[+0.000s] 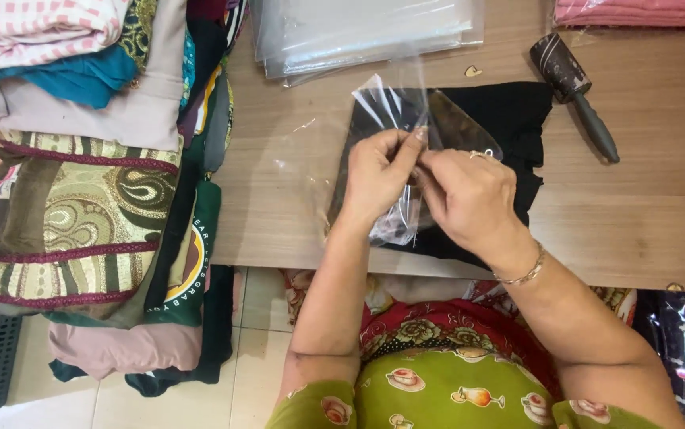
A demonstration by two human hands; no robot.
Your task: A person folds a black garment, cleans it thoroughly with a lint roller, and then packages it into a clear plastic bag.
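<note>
Your left hand [376, 176] and right hand [468, 195] meet over the folded black garment [509, 127], which lies on the wooden table [644, 214] near its front edge. Both are closed in a pinch on the mouth of a clear plastic bag [390, 111]: left fingers curled with the thumb up, right fingertips pressed on the film just beside them. The bag rests on the garment's left half, its upper corner raised.

Judgement: to part the film well, rub the two layers against each other between thumb and forefinger, and keep the bag low over the garment.

The lint roller [573, 91] lies to the right of the garment, apart from it. The stack of clear bags [358, 36] sits behind the garment. Piled folded fabrics [80, 199] are well to its left.
</note>
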